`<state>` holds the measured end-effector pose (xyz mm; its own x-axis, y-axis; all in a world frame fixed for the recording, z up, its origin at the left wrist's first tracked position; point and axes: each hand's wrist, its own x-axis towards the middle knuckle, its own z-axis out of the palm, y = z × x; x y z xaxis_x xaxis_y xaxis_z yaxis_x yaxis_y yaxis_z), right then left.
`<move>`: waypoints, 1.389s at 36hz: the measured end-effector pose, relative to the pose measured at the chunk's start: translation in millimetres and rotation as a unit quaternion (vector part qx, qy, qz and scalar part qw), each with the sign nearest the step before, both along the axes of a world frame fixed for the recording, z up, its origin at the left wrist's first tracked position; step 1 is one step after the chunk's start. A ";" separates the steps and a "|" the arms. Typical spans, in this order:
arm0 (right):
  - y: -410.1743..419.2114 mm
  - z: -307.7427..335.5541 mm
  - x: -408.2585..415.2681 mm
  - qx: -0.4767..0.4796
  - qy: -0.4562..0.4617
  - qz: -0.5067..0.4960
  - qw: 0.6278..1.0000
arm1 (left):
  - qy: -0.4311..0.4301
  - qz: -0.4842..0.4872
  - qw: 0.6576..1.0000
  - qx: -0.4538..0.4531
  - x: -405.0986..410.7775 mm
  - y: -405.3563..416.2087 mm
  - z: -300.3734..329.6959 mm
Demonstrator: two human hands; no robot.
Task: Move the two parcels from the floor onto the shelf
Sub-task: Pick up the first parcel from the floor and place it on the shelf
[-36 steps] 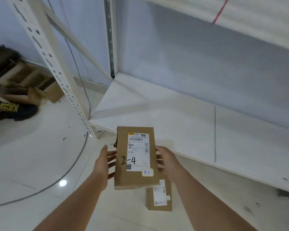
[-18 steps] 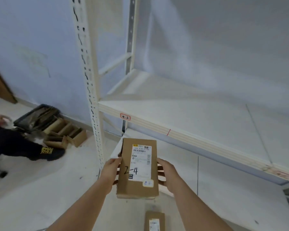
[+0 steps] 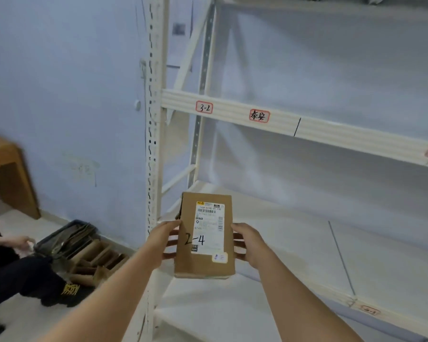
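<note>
A brown cardboard parcel (image 3: 204,235) with a white label and "2-4" handwritten on it is held flat in front of me. My left hand (image 3: 164,239) grips its left edge and my right hand (image 3: 248,243) grips its right edge. The parcel hovers over the front left corner of a white shelf board (image 3: 294,233) of the cream metal rack. Above it runs a shelf beam (image 3: 232,112) labelled "3-2". The second parcel is out of view.
The rack's perforated upright (image 3: 152,144) stands just left of the parcel. On the floor at left lie a dark tray with folded cardboard (image 3: 84,250), a seated person's leg and black shoe (image 3: 57,290), and a wooden table (image 3: 8,174).
Both hands have lifted the parcel from near the floor up to the level of a higher shelf. My view has tilted upward, and the second parcel on the floor has dropped out of sight.
</note>
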<state>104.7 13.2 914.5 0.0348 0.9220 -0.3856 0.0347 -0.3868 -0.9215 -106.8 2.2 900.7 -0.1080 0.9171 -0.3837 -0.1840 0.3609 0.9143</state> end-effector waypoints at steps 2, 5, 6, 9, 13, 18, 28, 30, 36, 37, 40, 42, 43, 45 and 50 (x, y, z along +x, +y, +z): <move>-4.6 25.0 5.6 0.022 -0.006 0.000 1.000 | 0.002 -0.007 1.000 0.020 2.5 -0.6 21.7; -9.8 58.3 16.1 0.055 -0.007 0.005 0.998 | 0.014 -0.031 0.997 0.064 6.5 -0.7 51.0; -11.0 68.1 19.1 0.064 -0.007 0.007 0.998 | 0.018 -0.038 0.996 0.078 7.2 -0.7 59.6; -13.9 94.4 26.1 0.089 -0.004 0.013 0.996 | 0.027 -0.048 0.992 0.111 6.4 -0.5 82.5; -16.6 118.6 31.3 0.111 0.010 0.026 0.993 | 0.032 -0.055 0.988 0.144 5.5 -1.1 106.2; -18.9 146.0 37.7 0.156 0.032 0.039 0.986 | 0.023 -0.047 0.981 0.188 7.3 0.5 137.4; -25.5 218.4 59.4 0.243 0.055 0.032 0.968 | -0.022 -0.044 0.953 0.300 33.1 5.5 217.6; -28.2 231.9 65.8 0.260 0.053 0.024 0.964 | -0.021 -0.055 0.947 0.316 38.5 6.9 230.5; -37.9 264.9 83.2 0.306 0.047 0.008 0.951 | -0.056 -0.071 0.934 0.346 61.2 8.3 259.0; -39.4 268.8 85.5 0.312 0.047 0.005 0.949 | -0.064 -0.072 0.932 0.349 65.2 8.1 263.0; -42.9 277.9 92.7 0.323 0.047 -0.001 0.945 | -0.073 -0.077 0.928 0.356 74.1 9.7 272.5; -44.5 282.2 97.7 0.327 0.042 -0.004 0.944 | -0.076 -0.088 0.925 0.361 77.9 12.4 276.4; -45.1 283.9 99.8 0.329 0.039 -0.006 0.944 | -0.079 -0.092 0.924 0.363 79.8 14.0 277.7; -45.6 287.6 103.3 0.331 0.034 -0.013 0.943 | -0.081 -0.101 0.921 0.368 84.1 17.1 280.2; -41.5 301.4 105.8 0.347 0.016 -0.037 0.937 | -0.081 -0.123 0.912 0.384 93.4 24.0 292.0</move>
<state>210.5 -28.4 1216.0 0.1067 0.9469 0.3032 -0.0006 0.3050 -0.9523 -13.5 26.2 1192.7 0.1378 0.9112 0.3883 -0.3386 -0.3251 0.8830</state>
